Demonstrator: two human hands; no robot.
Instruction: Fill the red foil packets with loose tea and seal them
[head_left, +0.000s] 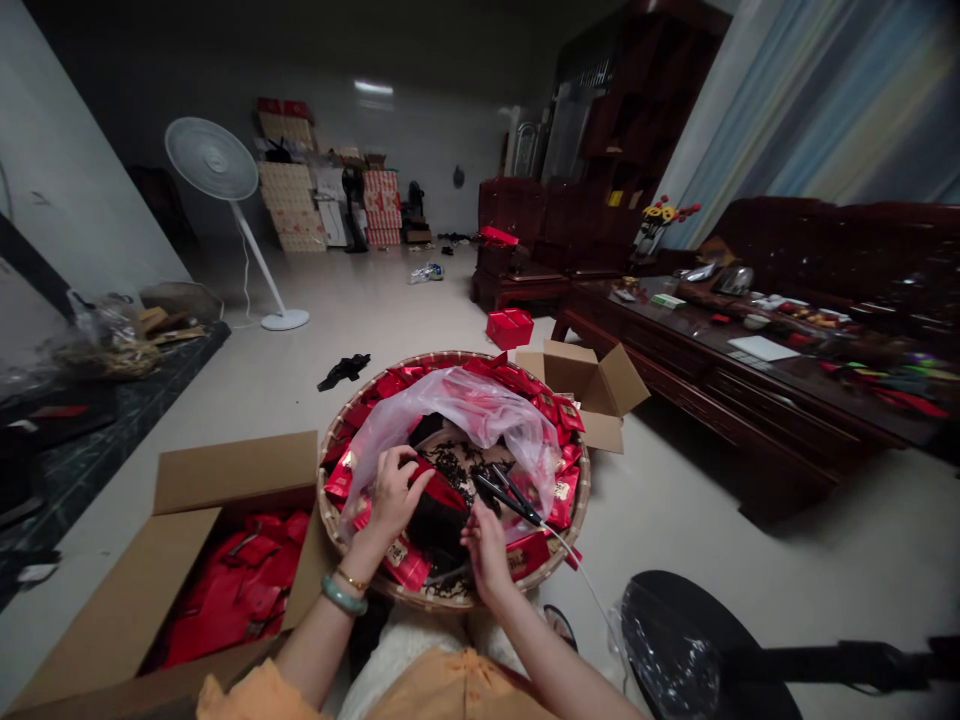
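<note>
Left hand [394, 495] and right hand [486, 553] together, clamped on a red packet [442, 492] beside black tongs [506, 497]

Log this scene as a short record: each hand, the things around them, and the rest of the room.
left hand: holds a red-and-black packet; bangles on wrist
right hand: at the packet, beside a black corded tool
left hand point
things: dark leaves, red packets, plastic bag, all in a round basket
rest: open carton of red packets, second carton, standing fan, wooden table
</note>
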